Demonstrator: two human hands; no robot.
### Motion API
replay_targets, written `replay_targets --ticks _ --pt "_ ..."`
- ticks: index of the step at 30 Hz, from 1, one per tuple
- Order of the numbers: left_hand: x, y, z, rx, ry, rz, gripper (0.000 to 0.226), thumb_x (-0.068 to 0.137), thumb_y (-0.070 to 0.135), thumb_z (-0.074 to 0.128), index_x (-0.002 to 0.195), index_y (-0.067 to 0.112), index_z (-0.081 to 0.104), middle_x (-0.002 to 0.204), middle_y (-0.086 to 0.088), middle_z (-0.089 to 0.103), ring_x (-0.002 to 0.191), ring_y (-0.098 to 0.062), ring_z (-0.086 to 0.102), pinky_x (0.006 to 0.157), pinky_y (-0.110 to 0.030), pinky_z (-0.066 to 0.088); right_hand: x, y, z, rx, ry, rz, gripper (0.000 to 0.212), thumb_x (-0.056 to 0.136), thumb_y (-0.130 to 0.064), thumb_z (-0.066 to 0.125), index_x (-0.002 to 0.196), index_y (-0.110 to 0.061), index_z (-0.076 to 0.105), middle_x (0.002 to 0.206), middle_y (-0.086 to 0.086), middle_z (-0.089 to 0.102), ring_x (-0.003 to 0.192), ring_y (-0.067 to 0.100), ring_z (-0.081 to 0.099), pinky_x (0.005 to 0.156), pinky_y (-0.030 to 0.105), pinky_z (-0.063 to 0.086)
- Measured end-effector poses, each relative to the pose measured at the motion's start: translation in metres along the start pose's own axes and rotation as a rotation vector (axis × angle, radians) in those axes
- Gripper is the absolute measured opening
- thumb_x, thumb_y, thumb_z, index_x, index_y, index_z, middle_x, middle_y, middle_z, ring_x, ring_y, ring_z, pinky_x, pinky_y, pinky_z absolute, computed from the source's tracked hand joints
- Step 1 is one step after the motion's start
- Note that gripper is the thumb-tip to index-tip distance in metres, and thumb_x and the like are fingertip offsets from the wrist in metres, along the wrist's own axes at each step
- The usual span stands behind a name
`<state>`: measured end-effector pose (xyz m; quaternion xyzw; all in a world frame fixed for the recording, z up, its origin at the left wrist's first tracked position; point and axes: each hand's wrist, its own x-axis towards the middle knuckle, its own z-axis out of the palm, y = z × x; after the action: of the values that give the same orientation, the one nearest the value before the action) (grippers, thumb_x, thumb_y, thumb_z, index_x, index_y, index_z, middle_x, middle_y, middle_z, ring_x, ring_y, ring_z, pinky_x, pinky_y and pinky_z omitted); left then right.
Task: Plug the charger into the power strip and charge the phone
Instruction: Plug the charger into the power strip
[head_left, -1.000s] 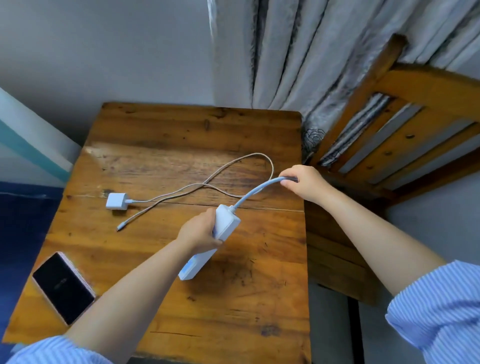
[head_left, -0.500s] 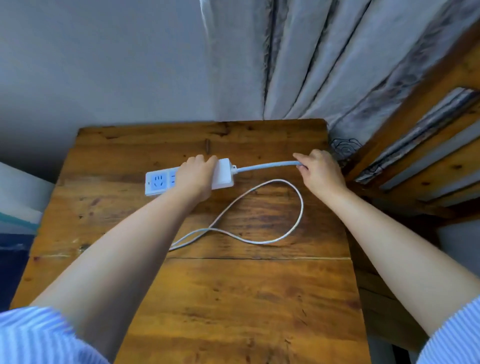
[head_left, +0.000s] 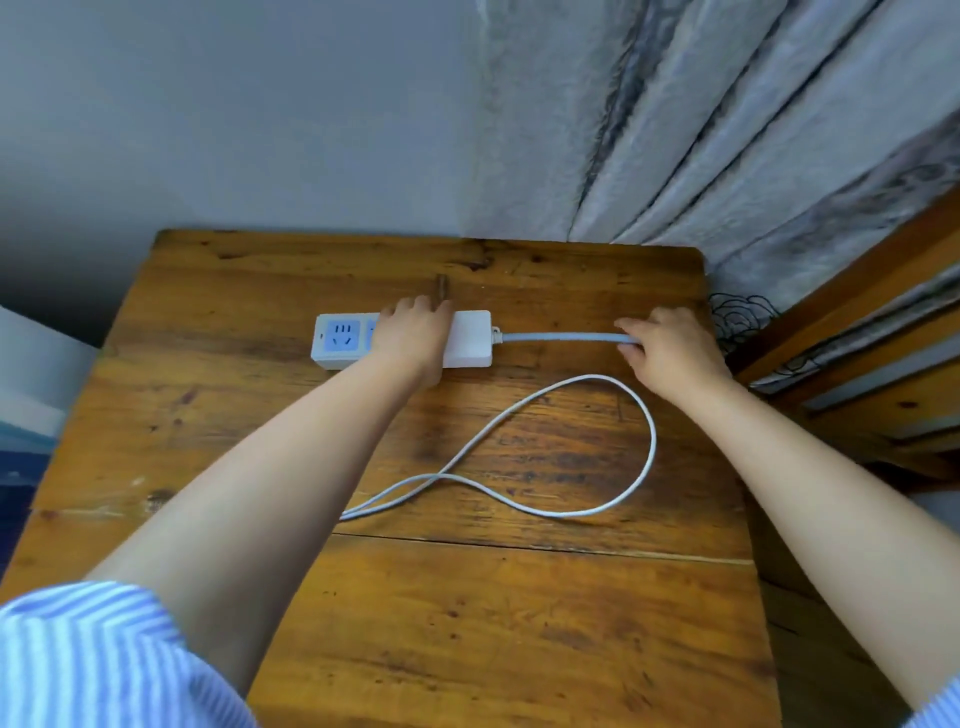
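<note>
A white power strip (head_left: 470, 340) with blue sockets lies flat near the far edge of the wooden table (head_left: 467, 623), its sockets facing up. My left hand (head_left: 413, 338) rests over its middle, gripping it. My right hand (head_left: 667, 348) holds the strip's thick grey cord (head_left: 561, 337), which runs straight out to the right. A thin white charging cable (head_left: 644, 452) lies in a loop on the table in front of the strip. My left forearm hides the cable's near end. The charger block and the phone are out of view.
A grey wall stands just behind the table. Grey curtains (head_left: 675, 130) hang at the back right. A wooden slatted bed frame (head_left: 857, 364) sits close to the table's right edge. A dark knot or peg (head_left: 442, 287) shows just behind the strip.
The power strip went from tilted in my left hand near the table's middle to lying flat at the far edge. My right hand followed with the cord, now pulled straight. The view shifted forward.
</note>
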<state>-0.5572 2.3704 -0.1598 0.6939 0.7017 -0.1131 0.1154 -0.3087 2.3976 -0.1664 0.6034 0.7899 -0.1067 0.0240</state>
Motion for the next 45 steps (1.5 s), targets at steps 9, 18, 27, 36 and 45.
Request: replay_targets --ticks 9,18,27,36,45 --pt "-0.139 -0.075 0.047 -0.368 0.231 -0.172 0.045 0.077 -0.001 0.057 0.121 -0.005 0.051 0.128 -0.026 0.052 0.118 -0.039 0.047 0.096 -0.047 0.043 -0.047 -0.132 -0.011 0.088 0.079 -0.261 0.02 0.085 -0.008 0.057 0.1 0.004 0.065 0.102 0.023 0.065 0.101 0.038 0.053 0.082 0.045 0.048" --pt "-0.224 -0.132 0.095 -0.365 0.164 -0.496 0.056 0.078 0.009 0.062 0.129 -0.002 0.042 0.138 -0.027 0.04 0.13 -0.041 0.033 0.108 -0.051 0.029 -0.093 -0.237 0.054 0.058 -0.24 -0.615 0.027 0.094 -0.025 0.045 0.111 -0.008 0.057 0.114 0.013 0.056 0.11 0.027 0.045 0.086 0.037 0.039" --pt "-0.215 -0.124 0.091 -0.557 0.144 -0.45 0.057 0.081 0.016 0.066 0.131 0.008 0.041 0.129 -0.015 0.047 0.12 -0.032 0.039 0.101 -0.037 0.034 -0.118 -0.201 0.042 0.208 -0.124 -0.618 0.008 0.078 -0.001 0.068 0.071 0.003 0.068 0.062 0.022 0.064 0.063 0.036 0.063 0.056 0.039 0.052" --pt "-0.18 -0.062 0.074 -0.712 0.047 -0.086 0.046 0.083 -0.002 0.054 0.127 0.003 0.044 0.129 -0.017 0.049 0.12 -0.028 0.044 0.095 -0.025 0.03 -0.13 -0.126 0.012 -0.042 -0.193 -0.282 0.029 0.089 -0.026 0.055 0.115 -0.015 0.06 0.113 0.006 0.063 0.108 0.022 0.051 0.092 0.038 0.044" --pt "-0.19 -0.084 0.084 -0.666 0.112 -0.16 0.051 0.081 -0.008 0.045 0.13 0.006 0.043 0.139 -0.012 0.046 0.129 -0.024 0.041 0.108 -0.032 0.031 -0.134 -0.187 0.051 0.141 -0.22 -0.304 0.069 0.077 -0.045 0.066 0.133 -0.016 0.039 0.131 0.006 0.049 0.122 0.024 0.039 0.102 0.038 0.034"
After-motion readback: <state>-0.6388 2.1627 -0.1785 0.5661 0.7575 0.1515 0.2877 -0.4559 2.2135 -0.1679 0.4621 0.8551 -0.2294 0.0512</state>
